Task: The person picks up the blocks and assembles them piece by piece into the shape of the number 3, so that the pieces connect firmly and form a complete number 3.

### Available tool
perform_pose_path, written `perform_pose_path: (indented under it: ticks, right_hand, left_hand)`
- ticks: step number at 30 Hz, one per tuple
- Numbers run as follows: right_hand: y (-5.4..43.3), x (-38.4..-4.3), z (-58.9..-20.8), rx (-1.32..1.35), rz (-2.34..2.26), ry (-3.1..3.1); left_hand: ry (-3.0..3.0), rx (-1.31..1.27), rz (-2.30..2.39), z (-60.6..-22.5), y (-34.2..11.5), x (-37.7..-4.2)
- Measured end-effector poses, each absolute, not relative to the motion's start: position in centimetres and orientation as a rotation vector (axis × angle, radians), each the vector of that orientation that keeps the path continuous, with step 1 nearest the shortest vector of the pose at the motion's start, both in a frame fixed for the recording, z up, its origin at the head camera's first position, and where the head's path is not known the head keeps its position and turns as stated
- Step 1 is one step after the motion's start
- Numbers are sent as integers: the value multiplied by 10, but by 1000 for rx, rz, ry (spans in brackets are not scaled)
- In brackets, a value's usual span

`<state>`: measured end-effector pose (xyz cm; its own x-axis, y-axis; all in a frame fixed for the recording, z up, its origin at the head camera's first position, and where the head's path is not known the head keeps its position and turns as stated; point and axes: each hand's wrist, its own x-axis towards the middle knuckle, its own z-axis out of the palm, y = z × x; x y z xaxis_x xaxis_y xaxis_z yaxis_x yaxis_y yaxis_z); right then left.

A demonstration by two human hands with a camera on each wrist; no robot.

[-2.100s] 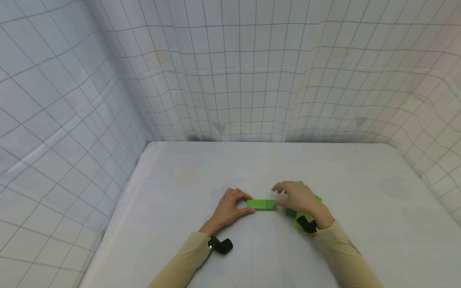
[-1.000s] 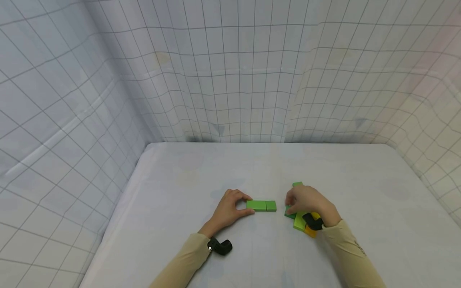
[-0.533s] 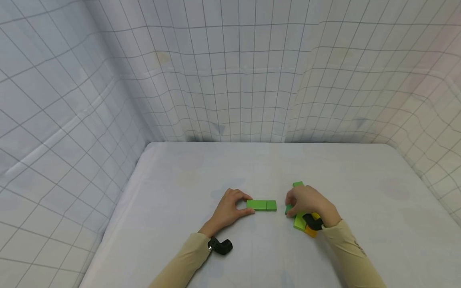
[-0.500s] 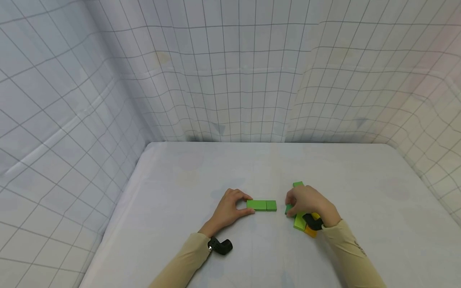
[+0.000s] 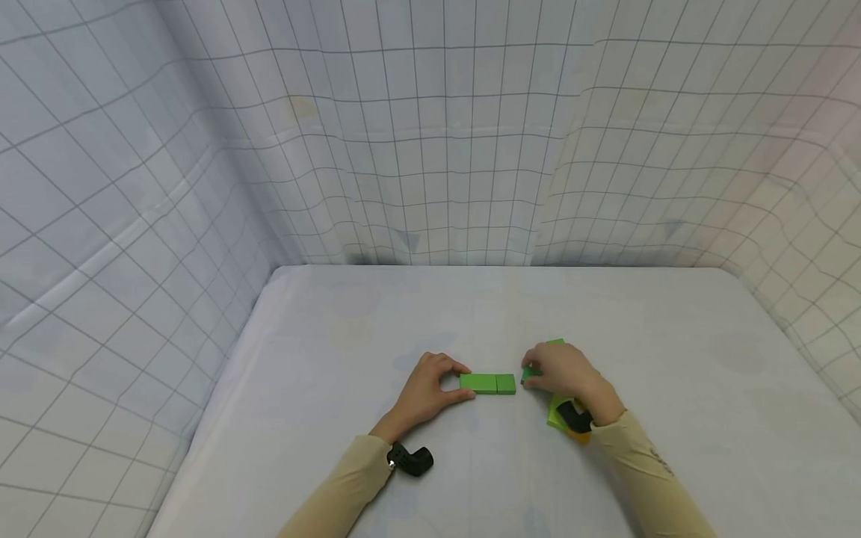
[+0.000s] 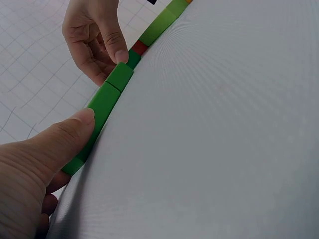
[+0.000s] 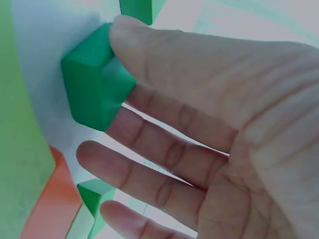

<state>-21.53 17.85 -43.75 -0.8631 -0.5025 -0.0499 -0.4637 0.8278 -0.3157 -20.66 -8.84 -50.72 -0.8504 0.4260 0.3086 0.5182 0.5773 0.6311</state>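
Note:
A long bright green block (image 5: 478, 384) lies flat on the table, held at its left end between the thumb and fingers of my left hand (image 5: 424, 387). Against its right end sits a shorter green block (image 5: 506, 384). My right hand (image 5: 568, 371) pinches a dark green block (image 7: 82, 92) between thumb and fingers. That block is just right of the row, with a narrow gap between them in the head view; its other fingers are spread in the right wrist view. Under and beside the right hand, a light green block (image 5: 556, 413) is partly covered.
An orange block (image 5: 581, 438) shows near the right wrist, and another green block (image 5: 556, 341) beyond the right hand. A red block (image 6: 139, 47) stands in the pile in the left wrist view. Grid-patterned white cloth (image 5: 430, 149) hangs behind the white table (image 5: 377, 314).
My right hand reached to the pile on the right, took hold of the dark green block and has brought it left, nearer the row. The left hand has stayed in place.

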Motion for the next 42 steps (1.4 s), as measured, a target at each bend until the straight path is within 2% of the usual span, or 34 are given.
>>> perform_pose_path:
  ticks: [13, 42]
  right_hand:
    - [181, -214, -431, -679, -395, 2857]
    - [170, -220, -445, -693, -462, 2983]
  left_hand:
    - [-2681, -800, -1135, -508, -89, -206]
    - [-2694, -797, -1139, -509, -89, -207]
